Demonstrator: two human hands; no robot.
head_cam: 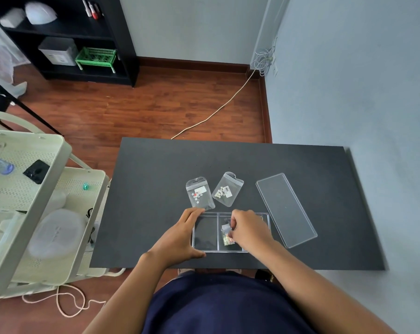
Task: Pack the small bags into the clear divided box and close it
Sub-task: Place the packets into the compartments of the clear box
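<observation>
The clear divided box (206, 249) lies near the front edge of the black table (155, 179). My left hand (180, 237) grips the box's left end. My right hand (247, 229) pinches a small bag (226, 235) of glittery bits down in the middle compartment. The left compartment holds nothing; the right one is hidden under my right hand. Two more small clear bags lie flat just behind the box: one with silver flowers and a red dot (199, 194), one with pale flowers and a barcode label (227, 189). The clear lid (285, 208) lies apart to the right.
A pale green trolley (35, 189) with containers stands close on the left of the table. A grey wall runs along the right. A cable trails on the wood floor behind the table, and a black shelf stands at the far left.
</observation>
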